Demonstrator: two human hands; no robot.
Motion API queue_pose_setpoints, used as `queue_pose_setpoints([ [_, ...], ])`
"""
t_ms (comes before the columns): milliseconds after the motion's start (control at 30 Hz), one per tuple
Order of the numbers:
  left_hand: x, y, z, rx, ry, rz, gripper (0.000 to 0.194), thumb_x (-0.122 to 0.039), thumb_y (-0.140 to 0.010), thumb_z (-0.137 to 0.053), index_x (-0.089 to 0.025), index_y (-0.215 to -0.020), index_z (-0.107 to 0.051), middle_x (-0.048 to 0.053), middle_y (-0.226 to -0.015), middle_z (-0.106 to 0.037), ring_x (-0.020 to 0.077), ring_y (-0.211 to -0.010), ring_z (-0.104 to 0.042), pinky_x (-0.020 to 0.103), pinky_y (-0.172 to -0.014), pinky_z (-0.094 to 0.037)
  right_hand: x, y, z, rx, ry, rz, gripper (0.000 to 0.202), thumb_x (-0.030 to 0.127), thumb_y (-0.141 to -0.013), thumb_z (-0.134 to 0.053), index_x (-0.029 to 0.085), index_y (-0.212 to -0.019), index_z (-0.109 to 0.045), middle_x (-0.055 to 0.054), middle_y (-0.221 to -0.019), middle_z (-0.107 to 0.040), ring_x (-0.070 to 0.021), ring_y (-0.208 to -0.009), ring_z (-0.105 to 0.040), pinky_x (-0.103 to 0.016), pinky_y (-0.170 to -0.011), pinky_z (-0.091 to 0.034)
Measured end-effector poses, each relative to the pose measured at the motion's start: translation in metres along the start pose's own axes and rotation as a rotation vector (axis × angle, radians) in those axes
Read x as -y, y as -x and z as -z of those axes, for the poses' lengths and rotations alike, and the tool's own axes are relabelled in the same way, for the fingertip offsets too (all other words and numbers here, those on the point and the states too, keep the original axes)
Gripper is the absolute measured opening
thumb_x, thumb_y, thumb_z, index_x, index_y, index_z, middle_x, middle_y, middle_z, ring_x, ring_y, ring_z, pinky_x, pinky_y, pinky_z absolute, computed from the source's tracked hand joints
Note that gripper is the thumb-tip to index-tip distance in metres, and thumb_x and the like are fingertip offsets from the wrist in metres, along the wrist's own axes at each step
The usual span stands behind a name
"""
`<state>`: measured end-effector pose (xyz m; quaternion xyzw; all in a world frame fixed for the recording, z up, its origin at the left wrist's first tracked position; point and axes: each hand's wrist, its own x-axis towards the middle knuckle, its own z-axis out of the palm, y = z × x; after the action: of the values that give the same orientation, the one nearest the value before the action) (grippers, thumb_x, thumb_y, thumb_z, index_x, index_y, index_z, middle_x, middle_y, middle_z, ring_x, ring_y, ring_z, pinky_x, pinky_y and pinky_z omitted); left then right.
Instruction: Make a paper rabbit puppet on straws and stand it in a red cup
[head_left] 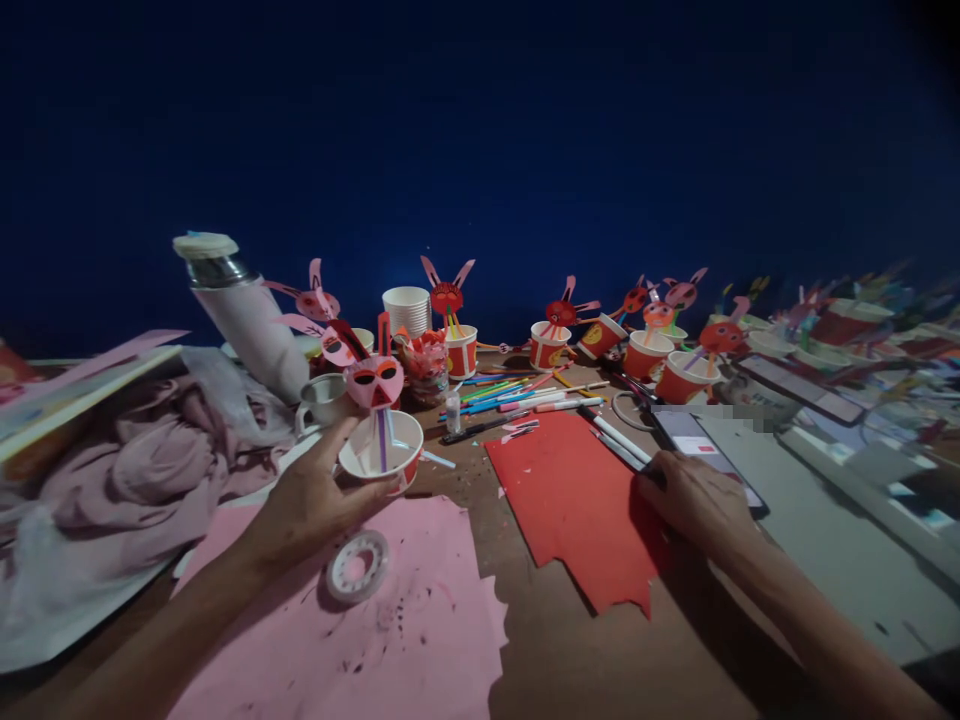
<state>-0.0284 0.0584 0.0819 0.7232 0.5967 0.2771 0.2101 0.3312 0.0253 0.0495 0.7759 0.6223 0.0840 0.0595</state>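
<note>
Left fingers [371, 491] grip a cup [407, 455] holding a pink paper rabbit [376, 384]; right fingers [661, 474] curl, hold unclear.

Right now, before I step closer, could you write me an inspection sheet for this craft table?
Surface: brown tabletop; paper scraps at the red paper's far edge.
Job's things: paper cup with a pink rabbit-faced cutout; pink paper under a white tape spool; red paper, its near edge ragged.
Clutter: pencils and markers, smartphone, mug, thermos, crumpled cloth.
Hands: left hand grips the cup; right hand at the red paper's right side, beside the smartphone.
Cables: a grey loop near the smartphone; cannot tell if it is cable.
Surroundings: dark blue wall; more rabbit-topped cups towards the back.
</note>
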Motion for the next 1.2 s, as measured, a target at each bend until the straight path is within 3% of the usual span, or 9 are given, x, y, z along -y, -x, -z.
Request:
queue_pose_setpoints([
  [200, 0.006, 0.000, -0.005, -0.007, 0.045, 0.032, 0.066, -0.046, -0.067, -0.060, -0.017, -0.123, -0.040, 0.011, -0.107, -0.062, 0.0294, -0.096, -0.059, 0.039, -0.078, -0.048, 0.023, 0.026, 0.005, -0.196, -0.134, 0.239, 0.026, 0.035, -0.082, -0.046, 0.018, -0.094, -0.061, -0.010, -0.098, -0.065, -0.0241, -0.087, -0.060, -0.035, -0.072, -0.044],
  [333, 0.003, 0.001, -0.006, -0.022, 0.127, 0.057, 0.064, -0.047, -0.067, -0.060, -0.017, -0.121, -0.043, 0.010, -0.104, -0.064, 0.0277, -0.091, -0.061, 0.036, -0.074, -0.050, 0.055, 0.052, 0.012, -0.067, -0.163, 0.409, 0.023, 0.037, -0.076, -0.056, 0.020, -0.090, -0.062, -0.009, -0.095, -0.066, -0.0240, -0.079, -0.062, -0.035, -0.067, -0.046],
  [433, 0.002, 0.004, -0.005, -0.013, 0.173, 0.109, 0.066, -0.044, -0.066, -0.061, -0.017, -0.123, -0.041, 0.010, -0.100, -0.065, 0.0278, -0.087, -0.062, 0.036, -0.069, -0.051, 0.072, 0.057, 0.016, 0.063, -0.070, 0.460, 0.016, 0.025, -0.078, -0.053, 0.016, -0.088, -0.063, -0.010, -0.090, -0.066, -0.0239, -0.078, -0.063, -0.032, -0.066, -0.047],
  [600, 0.007, 0.005, -0.003, 0.004, 0.249, 0.075, 0.064, -0.036, -0.067, -0.060, -0.019, -0.125, -0.040, 0.009, -0.107, -0.063, 0.0272, -0.093, -0.060, 0.036, -0.072, -0.051, 0.083, 0.054, 0.026, 0.215, 0.106, 0.428, 0.026, 0.001, -0.078, -0.042, 0.011, -0.088, -0.063, -0.012, -0.079, -0.067, -0.0214, -0.066, -0.065, -0.026, -0.049, -0.041],
  [767, 0.014, 0.004, -0.006, -0.027, 0.275, 0.036, 0.067, -0.042, -0.066, -0.062, -0.018, -0.124, -0.040, 0.008, -0.100, -0.064, 0.0253, -0.088, -0.062, 0.035, -0.074, -0.050, 0.089, 0.056, 0.040, 0.236, 0.095, 0.442, 0.019, 0.017, -0.081, -0.045, 0.015, -0.091, -0.061, -0.012, -0.088, -0.066, -0.0243, -0.075, -0.065, -0.027, -0.051, -0.042],
  [900, 0.017, 0.005, -0.009, -0.049, 0.278, 0.026, 0.068, -0.044, -0.065, -0.062, -0.016, -0.123, -0.041, 0.008, -0.097, -0.065, 0.0254, -0.087, -0.062, 0.035, -0.074, -0.049, 0.097, 0.056, 0.040, 0.211, 0.147, 0.480, 0.023, 0.007, -0.076, -0.045, 0.013, -0.094, -0.059, -0.012, -0.080, -0.066, -0.0255, -0.069, -0.066, -0.028, -0.048, -0.040],
  [1033, 0.019, 0.007, -0.011, -0.085, 0.335, 0.039, 0.067, -0.041, -0.067, -0.061, -0.018, -0.125, -0.038, 0.006, -0.091, -0.066, 0.0218, -0.077, -0.063, 0.029, -0.064, -0.050, 0.102, 0.058, 0.032, 0.180, 0.187, 0.458, 0.027, -0.002, -0.074, -0.043, 0.011, -0.092, -0.058, -0.014, -0.076, -0.067, -0.0246, -0.068, -0.066, -0.026, -0.047, -0.039],
  [1200, 0.022, 0.006, -0.011, -0.097, 0.332, 0.011, 0.061, -0.041, -0.067, -0.062, -0.019, -0.121, -0.044, 0.006, -0.092, -0.066, 0.0209, -0.078, -0.063, 0.028, -0.064, -0.049, 0.088, 0.055, 0.036, 0.186, 0.200, 0.412, 0.024, 0.000, -0.076, -0.042, 0.013, -0.084, -0.060, -0.011, -0.071, -0.067, -0.0217, -0.062, -0.065, -0.025, -0.043, -0.032],
])
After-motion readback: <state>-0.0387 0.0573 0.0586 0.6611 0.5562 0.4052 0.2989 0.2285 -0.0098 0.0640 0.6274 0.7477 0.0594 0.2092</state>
